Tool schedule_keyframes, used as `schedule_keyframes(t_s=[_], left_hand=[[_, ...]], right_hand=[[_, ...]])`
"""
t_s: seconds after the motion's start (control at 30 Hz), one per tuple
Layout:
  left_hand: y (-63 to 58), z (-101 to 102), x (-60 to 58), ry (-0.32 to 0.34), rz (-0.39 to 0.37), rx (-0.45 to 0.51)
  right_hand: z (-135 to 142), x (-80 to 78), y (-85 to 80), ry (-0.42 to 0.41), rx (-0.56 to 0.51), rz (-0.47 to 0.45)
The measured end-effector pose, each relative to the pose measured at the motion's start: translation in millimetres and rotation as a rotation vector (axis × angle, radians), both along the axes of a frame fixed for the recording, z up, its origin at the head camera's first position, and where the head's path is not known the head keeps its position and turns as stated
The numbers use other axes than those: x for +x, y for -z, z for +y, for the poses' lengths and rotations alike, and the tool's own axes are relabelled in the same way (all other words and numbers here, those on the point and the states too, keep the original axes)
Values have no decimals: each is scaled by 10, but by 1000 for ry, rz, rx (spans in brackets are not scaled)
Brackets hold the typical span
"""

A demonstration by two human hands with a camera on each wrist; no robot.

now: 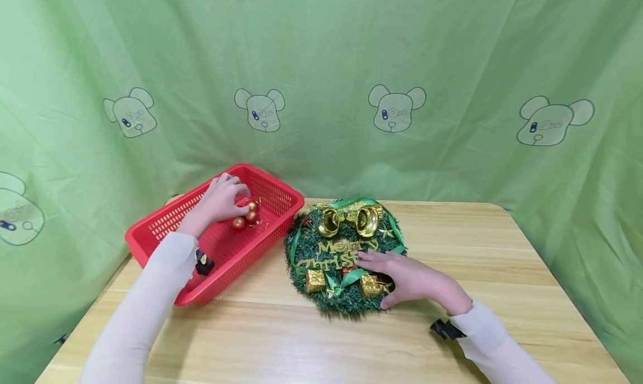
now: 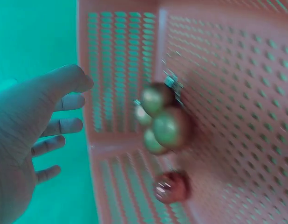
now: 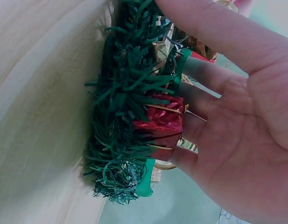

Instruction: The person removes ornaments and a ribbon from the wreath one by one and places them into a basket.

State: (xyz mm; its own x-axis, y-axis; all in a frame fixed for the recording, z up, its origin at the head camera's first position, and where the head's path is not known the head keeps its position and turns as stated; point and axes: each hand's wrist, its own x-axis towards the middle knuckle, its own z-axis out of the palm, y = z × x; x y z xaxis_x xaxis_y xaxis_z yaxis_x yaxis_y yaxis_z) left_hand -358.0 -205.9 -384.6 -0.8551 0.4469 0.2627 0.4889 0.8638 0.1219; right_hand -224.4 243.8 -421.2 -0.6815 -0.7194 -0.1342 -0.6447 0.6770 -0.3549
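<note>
My left hand [image 1: 221,198] reaches into the red plastic basket [image 1: 241,261], over a small cluster of gold Christmas baubles [image 1: 239,223]. In the left wrist view the fingers of this hand [image 2: 23,126] are spread, nothing is between them, and the baubles [image 2: 169,128] lie apart from it. A shiny red ornament [image 2: 171,187] is near them. My right hand [image 1: 409,277] lies over the lower right of a green Christmas wreath [image 1: 346,306], fingers extended across it. From the right wrist, a small red gift box [image 3: 165,123] shows beside the fingers.
Gold bells [image 1: 366,221], gold lettering [image 1: 346,247], green ribbon and gold gift boxes [image 1: 315,281] decorate the wreath. Both basket and wreath stand on a wooden table [image 1: 281,339]. Behind the table hangs a green curtain [image 1: 321,54] with bear-head prints.
</note>
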Motion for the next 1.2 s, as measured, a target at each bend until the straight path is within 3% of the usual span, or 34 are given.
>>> schedule_keyframes(t_s=[0.23,0.63,0.97,1.2], left_hand=[[-243,301,64,59,9,-11],[-475,745,127,119,45,-66],[-476,1160,42,218,14,-28],[-397,1370,-121,213,-113,-8]], right_hand=[[1,-8,18,3,1,1],[8,-22,42,7,4,-2],[17,-20,36,3,5,-2],[19,-28,45,-6,1,2]])
